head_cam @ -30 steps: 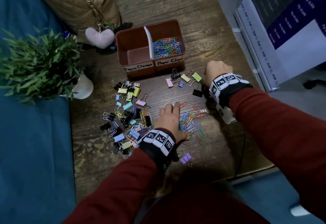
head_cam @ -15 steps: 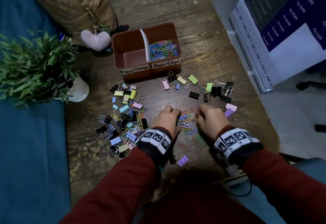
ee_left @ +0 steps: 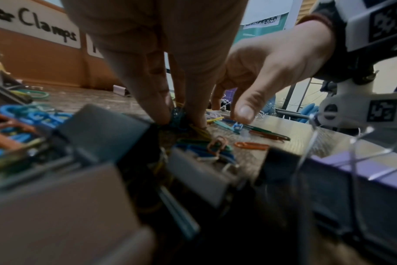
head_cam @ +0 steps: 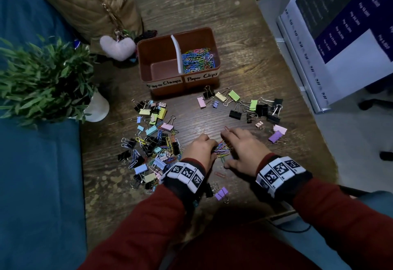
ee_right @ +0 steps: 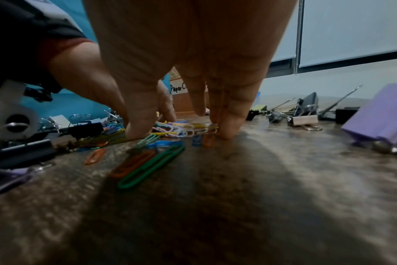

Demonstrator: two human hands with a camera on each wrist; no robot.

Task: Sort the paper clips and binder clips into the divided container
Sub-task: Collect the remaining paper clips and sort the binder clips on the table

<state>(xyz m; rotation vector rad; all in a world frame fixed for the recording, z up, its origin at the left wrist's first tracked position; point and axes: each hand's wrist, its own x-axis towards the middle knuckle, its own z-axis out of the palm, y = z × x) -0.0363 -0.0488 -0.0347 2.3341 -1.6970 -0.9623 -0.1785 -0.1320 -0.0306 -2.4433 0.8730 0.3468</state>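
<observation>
A brown divided container (head_cam: 160, 57) stands mid-table. Its left half, labelled Paper Clamps, holds nothing, and its right half holds coloured paper clips (head_cam: 197, 60). Both hands close round a small heap of paper clips (head_cam: 222, 149) on the wood. In the left wrist view my left hand (ee_left: 178, 116) pinches a clump of clips between thumb and fingers. My right hand (ee_right: 179, 127) stands on its fingertips (ee_right: 227, 130), thumb and fingers either side of the clips (ee_right: 170, 128), fingers straight. Loose clips (ee_right: 152, 165) lie nearer the table's front edge.
A mixed pile of binder clips and paper clips (head_cam: 151, 140) lies left of my left hand (head_cam: 201, 149). Binder clips (head_cam: 244, 106) are strewn right of the container, purple ones (head_cam: 276, 134) beside my right hand (head_cam: 240, 148). A potted plant (head_cam: 42, 82), a quilted bag (head_cam: 89, 4) and a display board (head_cam: 340, 36) border the table.
My right hand came back from the binder clips at the upper right to the paper clip heap. Both hands then drew together round it.
</observation>
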